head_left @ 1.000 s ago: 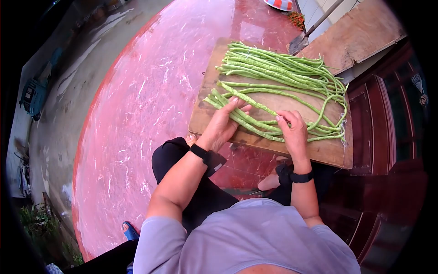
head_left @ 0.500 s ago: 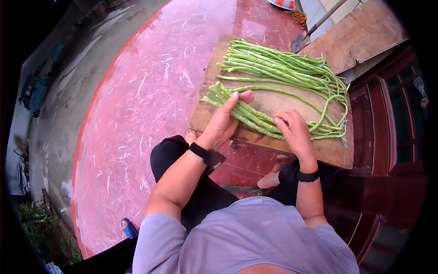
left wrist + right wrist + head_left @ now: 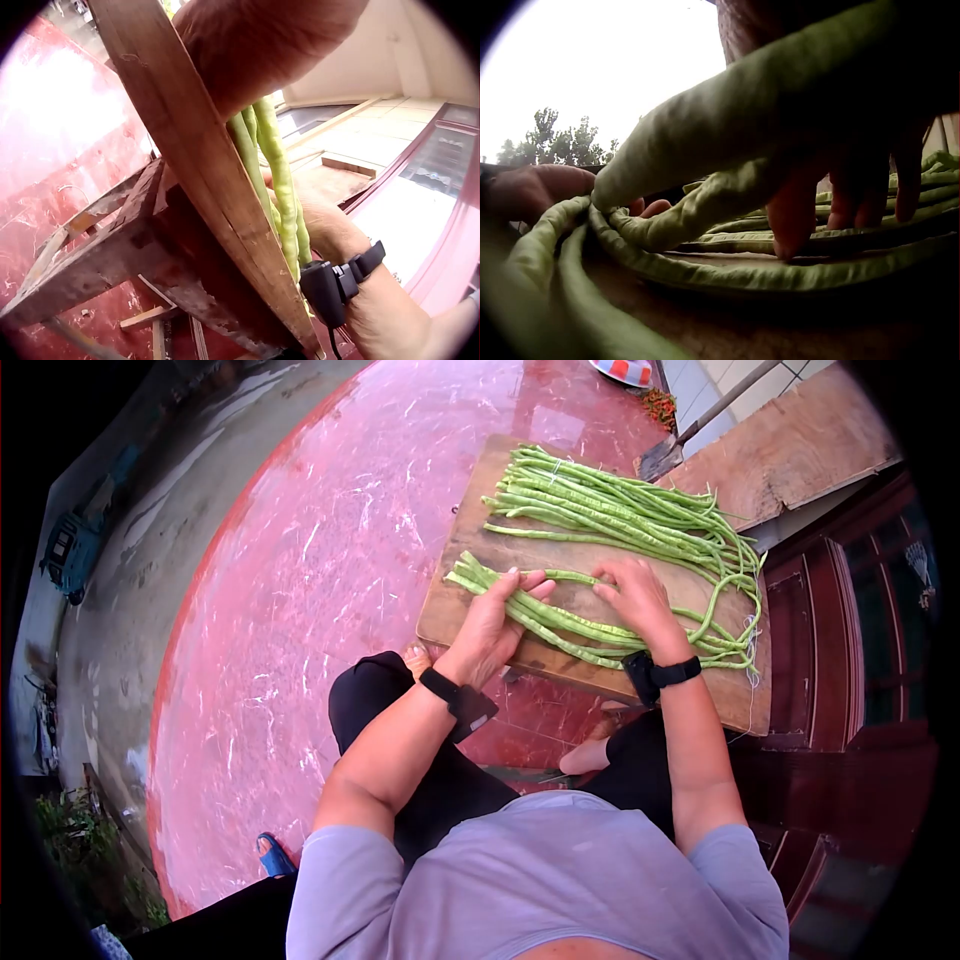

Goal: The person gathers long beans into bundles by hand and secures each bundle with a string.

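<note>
In the head view my left hand point(image 3: 490, 625) grips a small bunch of long beans point(image 3: 575, 622) near its left ends, at the front edge of the wooden board point(image 3: 470, 530). To its right, my right hand point(image 3: 640, 600) is bent over the bunch. Its fingertips pinch a single long bean point(image 3: 572, 575) that runs to the left hand. The right wrist view shows its fingers point(image 3: 791, 217) pointing down among the bean pods point(image 3: 697, 210). A larger bundle of long beans point(image 3: 610, 505), tied near its left end, lies across the board's far side.
White string point(image 3: 752, 635) hangs at the board's right end. A wooden panel point(image 3: 790, 445) and a shovel point(image 3: 660, 458) stand beyond it. Dark red doors point(image 3: 830, 630) rise close on the right. Under the board is a wooden frame point(image 3: 135, 247). Red floor point(image 3: 290, 610) spreads left.
My right hand moved away from the bunch's middle, up and left toward a loose bean. That bean's left end now lies at the left hand, which keeps its grip on the bunch.
</note>
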`<state>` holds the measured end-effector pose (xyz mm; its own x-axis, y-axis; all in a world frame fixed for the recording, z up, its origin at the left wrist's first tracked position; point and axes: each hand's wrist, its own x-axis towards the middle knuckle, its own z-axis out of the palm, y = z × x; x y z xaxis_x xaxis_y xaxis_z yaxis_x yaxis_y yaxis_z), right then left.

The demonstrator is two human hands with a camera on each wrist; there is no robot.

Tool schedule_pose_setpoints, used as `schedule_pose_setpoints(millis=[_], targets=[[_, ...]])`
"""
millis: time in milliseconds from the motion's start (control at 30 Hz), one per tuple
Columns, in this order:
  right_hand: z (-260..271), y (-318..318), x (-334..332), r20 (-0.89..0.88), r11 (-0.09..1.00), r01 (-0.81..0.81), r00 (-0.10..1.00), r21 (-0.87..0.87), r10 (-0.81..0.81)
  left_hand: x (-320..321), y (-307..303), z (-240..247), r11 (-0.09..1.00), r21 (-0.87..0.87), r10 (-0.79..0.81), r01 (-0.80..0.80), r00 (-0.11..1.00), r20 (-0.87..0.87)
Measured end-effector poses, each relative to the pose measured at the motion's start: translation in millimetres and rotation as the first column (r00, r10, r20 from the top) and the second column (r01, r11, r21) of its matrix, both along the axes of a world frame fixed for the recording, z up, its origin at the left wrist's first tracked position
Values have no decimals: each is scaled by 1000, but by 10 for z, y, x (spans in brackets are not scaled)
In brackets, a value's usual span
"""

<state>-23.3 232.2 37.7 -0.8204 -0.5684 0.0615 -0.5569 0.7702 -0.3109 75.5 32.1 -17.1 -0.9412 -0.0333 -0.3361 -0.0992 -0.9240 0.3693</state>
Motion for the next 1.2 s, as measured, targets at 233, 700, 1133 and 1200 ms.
schedule_pose_setpoints(millis=[233, 700, 1133, 1200], targets=[[20, 96, 275, 43, 915, 104, 995, -390, -95, 7, 13, 16, 994, -107, -3, -5, 997, -76], [24, 194, 678, -66, 937, -108, 994, -332, 92, -9, -10, 17, 999, -11, -53, 53, 993, -107], [131, 156, 505, 77, 929, -133, 983, -344, 169, -20, -43, 24, 996, 41, -72, 83, 975, -208], [193, 142, 434, 276, 944, -56, 949, -324, 151, -15, -21, 75, 998, 38, -45, 49, 993, -111]])
